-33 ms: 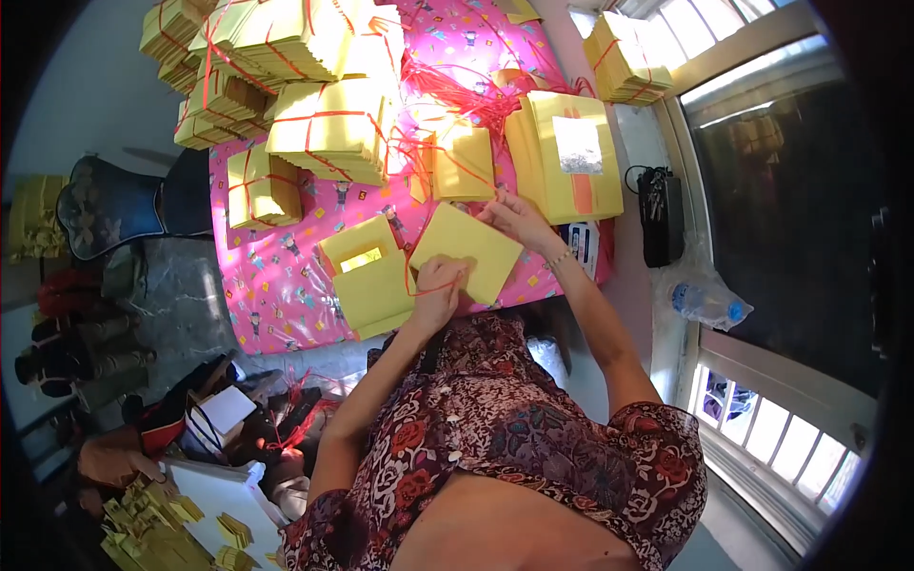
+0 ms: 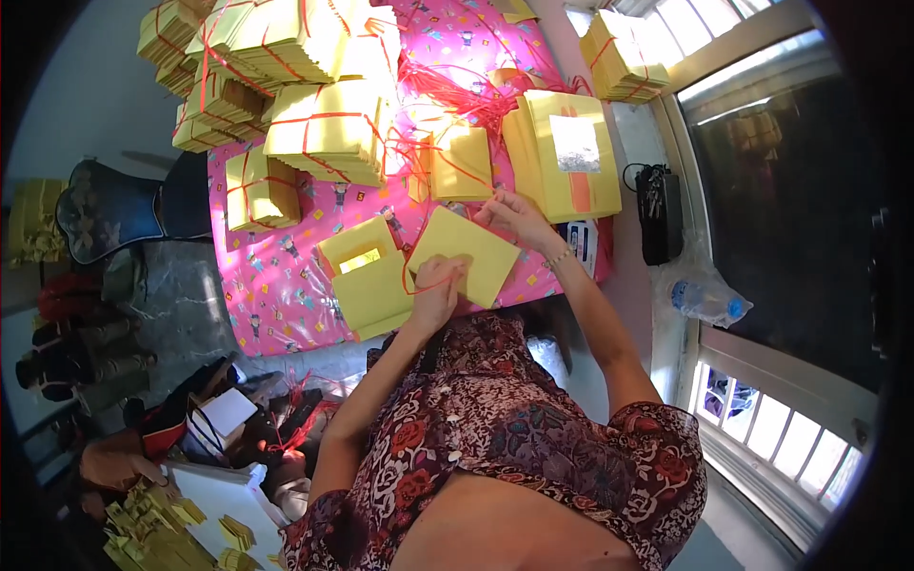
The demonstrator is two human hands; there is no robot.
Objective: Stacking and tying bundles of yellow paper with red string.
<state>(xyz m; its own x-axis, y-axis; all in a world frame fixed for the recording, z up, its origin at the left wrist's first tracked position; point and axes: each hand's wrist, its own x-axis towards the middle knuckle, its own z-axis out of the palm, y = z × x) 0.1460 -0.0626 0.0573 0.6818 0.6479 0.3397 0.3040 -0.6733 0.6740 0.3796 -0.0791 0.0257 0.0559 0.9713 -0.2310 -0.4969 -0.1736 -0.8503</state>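
Observation:
A yellow paper envelope or stack of envelopes lies tilted near the front edge of the pink table. My left hand is closed on its near side, with a loop of red string crossing the fingers. At the far right corner, my right hand pinches what looks like the red string; its fingertips hide most of that strand. Whether the two strands are one piece, I cannot tell. Beside my left hand lie more yellow envelopes, one with a pale window.
Tied bundles of yellow envelopes fill the far left of the pink tablecloth. Loose red strings lie in a tangle at the back. A larger yellow stack stands far right. A plastic bottle rests by the window.

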